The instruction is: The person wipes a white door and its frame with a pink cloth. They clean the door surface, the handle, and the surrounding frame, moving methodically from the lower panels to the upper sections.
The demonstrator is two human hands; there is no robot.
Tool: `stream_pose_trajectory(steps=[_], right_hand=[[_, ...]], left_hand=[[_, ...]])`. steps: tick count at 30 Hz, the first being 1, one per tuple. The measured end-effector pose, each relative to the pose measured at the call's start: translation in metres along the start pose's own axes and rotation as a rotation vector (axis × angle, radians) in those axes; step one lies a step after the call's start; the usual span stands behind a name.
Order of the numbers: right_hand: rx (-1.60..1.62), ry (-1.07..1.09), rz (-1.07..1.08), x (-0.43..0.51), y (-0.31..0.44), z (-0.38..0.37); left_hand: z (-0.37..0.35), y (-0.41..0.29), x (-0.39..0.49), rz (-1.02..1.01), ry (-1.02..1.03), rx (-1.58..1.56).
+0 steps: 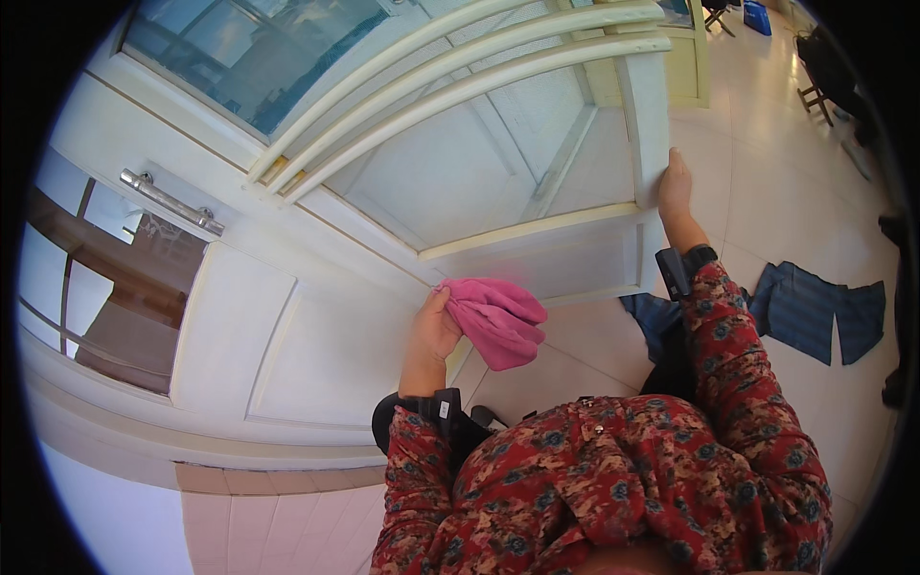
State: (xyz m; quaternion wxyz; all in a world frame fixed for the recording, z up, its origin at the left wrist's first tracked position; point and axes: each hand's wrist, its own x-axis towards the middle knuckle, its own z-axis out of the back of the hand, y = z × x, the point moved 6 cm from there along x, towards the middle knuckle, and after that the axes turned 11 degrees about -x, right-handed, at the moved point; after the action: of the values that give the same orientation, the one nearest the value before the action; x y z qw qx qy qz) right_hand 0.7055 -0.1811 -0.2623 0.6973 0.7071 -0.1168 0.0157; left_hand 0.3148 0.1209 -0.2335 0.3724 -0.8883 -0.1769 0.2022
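A bunched pink cloth (499,320) hangs from my left hand (435,323), its top pinched between thumb and fingers near the lower part of the white doors. My right hand (675,187) grips the outer edge of an open white screen door (647,129), thumb showing and fingers hidden behind the edge. Several cream bars (474,93) run across this door's mesh panel. To the left is a white door (244,266) with a metal pull handle (172,201) and glass panes. Both wrists wear black bands with a small device.
Dark blue striped cloth (808,309) lies on the tiled floor (762,194) at the right, and more blue cloth (654,316) lies below the screen door. A folding chair (816,93) and a blue bag (757,18) stand farther back. Pink wall tiles (287,517) show at lower left.
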Motion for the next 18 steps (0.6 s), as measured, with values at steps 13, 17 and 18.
stream_pose_trajectory(steps=[13,17,18], right_hand=[[-0.099,-0.023,0.055,0.002,0.001,0.001],[-0.03,-0.071,0.04,0.001,0.004,0.001],[-0.034,-0.063,0.01,0.001,0.002,0.0]], left_hand=[[-0.035,0.008,-0.025,-0.351,0.191,0.547],[-0.048,0.071,-0.016,-0.292,0.436,0.713],[-0.054,0.071,-0.017,-0.323,0.472,0.874]])
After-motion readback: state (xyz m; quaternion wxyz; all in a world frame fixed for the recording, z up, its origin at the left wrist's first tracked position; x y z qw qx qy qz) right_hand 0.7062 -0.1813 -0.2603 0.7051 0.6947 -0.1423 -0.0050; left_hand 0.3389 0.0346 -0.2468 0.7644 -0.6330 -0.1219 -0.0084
